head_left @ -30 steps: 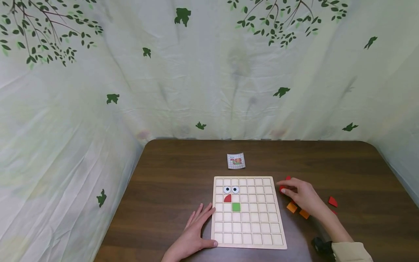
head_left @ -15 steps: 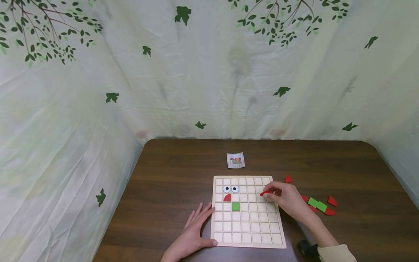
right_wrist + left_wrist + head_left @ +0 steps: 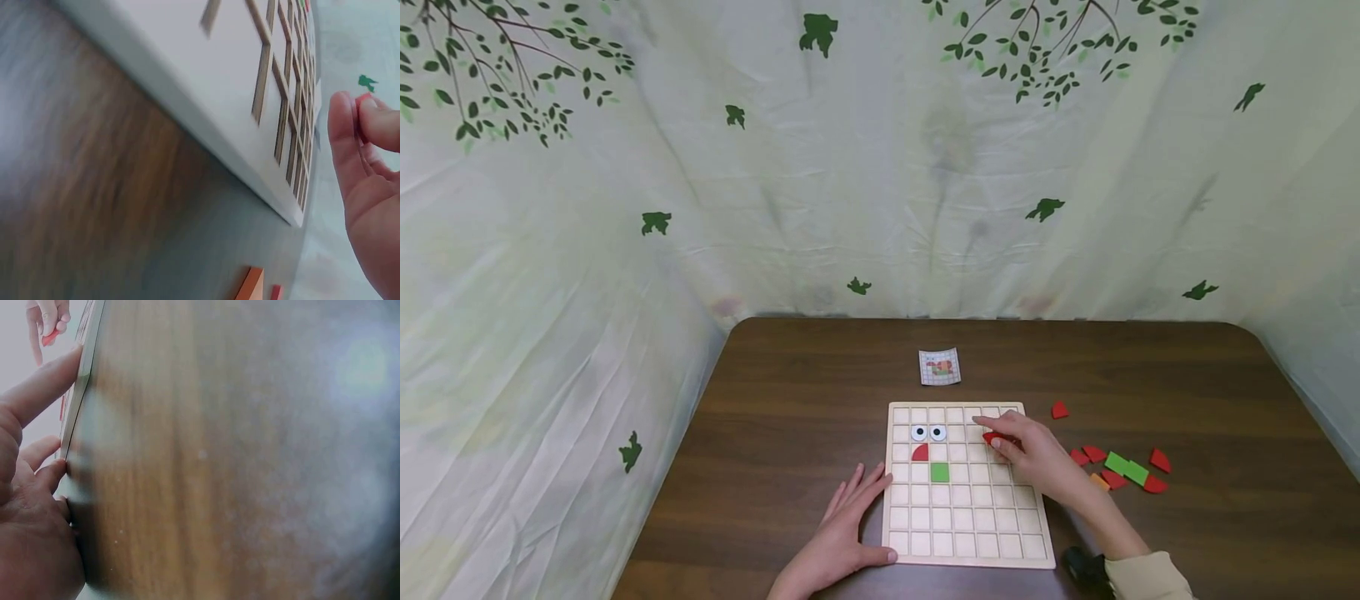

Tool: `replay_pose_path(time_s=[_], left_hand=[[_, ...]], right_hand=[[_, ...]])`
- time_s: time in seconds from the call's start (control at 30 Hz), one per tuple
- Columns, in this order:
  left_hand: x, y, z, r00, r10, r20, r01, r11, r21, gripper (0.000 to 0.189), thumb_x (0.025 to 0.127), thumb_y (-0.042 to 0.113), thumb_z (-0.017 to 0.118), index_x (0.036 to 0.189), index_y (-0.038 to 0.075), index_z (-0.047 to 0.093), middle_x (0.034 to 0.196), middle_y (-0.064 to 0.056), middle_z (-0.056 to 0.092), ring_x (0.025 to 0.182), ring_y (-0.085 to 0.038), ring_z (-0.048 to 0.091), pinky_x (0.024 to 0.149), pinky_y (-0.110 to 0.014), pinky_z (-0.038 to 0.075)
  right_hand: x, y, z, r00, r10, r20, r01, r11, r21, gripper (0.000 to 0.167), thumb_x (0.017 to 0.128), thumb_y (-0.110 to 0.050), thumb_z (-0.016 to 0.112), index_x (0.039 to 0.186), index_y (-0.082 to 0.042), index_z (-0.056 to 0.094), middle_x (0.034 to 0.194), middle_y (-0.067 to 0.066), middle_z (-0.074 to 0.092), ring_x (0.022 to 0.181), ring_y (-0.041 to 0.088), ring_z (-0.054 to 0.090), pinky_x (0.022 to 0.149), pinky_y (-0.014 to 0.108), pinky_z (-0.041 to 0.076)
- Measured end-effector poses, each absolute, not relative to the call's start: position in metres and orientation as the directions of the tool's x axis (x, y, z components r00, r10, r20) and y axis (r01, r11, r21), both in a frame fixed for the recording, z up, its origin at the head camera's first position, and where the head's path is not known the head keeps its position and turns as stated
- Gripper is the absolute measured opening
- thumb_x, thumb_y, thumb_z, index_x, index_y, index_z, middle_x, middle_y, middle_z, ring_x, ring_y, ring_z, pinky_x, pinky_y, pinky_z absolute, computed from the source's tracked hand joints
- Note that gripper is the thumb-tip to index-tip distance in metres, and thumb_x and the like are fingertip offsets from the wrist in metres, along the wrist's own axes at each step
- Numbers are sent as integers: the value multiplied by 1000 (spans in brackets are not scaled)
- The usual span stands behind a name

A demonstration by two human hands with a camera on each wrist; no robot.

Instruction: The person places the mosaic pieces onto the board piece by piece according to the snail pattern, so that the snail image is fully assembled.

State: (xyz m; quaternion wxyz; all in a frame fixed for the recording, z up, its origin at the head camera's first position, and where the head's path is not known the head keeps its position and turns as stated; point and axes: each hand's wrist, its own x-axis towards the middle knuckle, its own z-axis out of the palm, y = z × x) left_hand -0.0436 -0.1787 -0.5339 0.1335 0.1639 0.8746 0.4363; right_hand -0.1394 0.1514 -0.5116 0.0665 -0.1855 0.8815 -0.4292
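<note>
A pale wooden grid board (image 3: 968, 546) lies on the table. Two eye tiles (image 3: 928, 433), a red quarter-round tile (image 3: 921, 452) and a green square tile (image 3: 940, 472) sit in its cells at the upper left. My left hand (image 3: 846, 537) rests along the board's left edge, fingertips and thumb touching the rim. Over the board's upper right, my right hand (image 3: 1037, 454) pinches a red tile (image 3: 990, 437) between thumb and finger; the right wrist view shows only a sliver of that red tile (image 3: 363, 97).
Right of the board lie several red tiles (image 3: 1160, 460), two green tiles (image 3: 1126, 468) and an orange tile (image 3: 1100, 482) partly hidden by the right arm. A small printed pattern card (image 3: 940, 367) lies behind the board. A leaf-patterned curtain (image 3: 880, 183) hangs past the table's far edge.
My right hand has picked up a red tile from the loose pieces and carried it left over the board, uncovering the green and red tiles. The left hand has stayed at the board's edge.
</note>
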Motion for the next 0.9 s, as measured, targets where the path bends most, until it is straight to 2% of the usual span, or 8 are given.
replay_pose_path(time_s=[0.07,0.13,0.3,0.43,0.63,0.9], left_hand=[[-44,-179,-534,-910,405,-92,170,566,806,95,70,34,86,151,17,41,161,-3,26,149,-32,5,113,-53,1],[-44,-179,-534,-909,407,-93,172,568,804,95,70,34,86,151,17,41,161,-3,26,149,-33,5,112,-54,1],[-45,-178,-535,-910,405,-88,174,567,805,94,70,34,86,151,16,41,161,-3,26,149,-33,6,113,-47,0],[-44,-178,-534,-911,405,-82,179,565,805,93,70,32,86,150,16,41,161,-2,26,149,-32,6,114,-44,-1],[-44,-178,-532,-910,402,-96,173,581,795,93,70,32,87,150,17,42,161,-1,26,149,-32,6,113,-53,2],[-45,-178,-531,-908,402,-118,158,588,793,93,71,34,86,151,17,41,161,-2,26,149,-32,6,113,-57,2]], right_hand=[[-140,150,-512,-916,-396,60,-287,547,-786,34,94,-1,62,124,-16,69,83,-5,55,73,11,52,67,27,46],[-141,148,-512,-915,-396,79,-296,526,-797,29,94,0,62,117,-15,72,84,-5,55,72,11,53,66,27,46],[-142,141,-510,-920,-385,67,-273,510,-816,21,92,-7,67,109,-17,74,96,-7,64,81,13,57,72,29,50],[-143,134,-511,-928,-373,13,-221,520,-825,16,90,-13,72,105,-19,74,97,-10,67,84,14,59,75,31,50],[-145,121,-513,-934,-358,2,-206,533,-821,18,87,-12,75,104,-19,76,97,-12,67,85,13,58,77,32,51],[-149,105,-509,-897,-443,12,-272,528,-805,19,87,-7,74,104,-15,76,94,-10,65,83,11,57,75,30,51]])
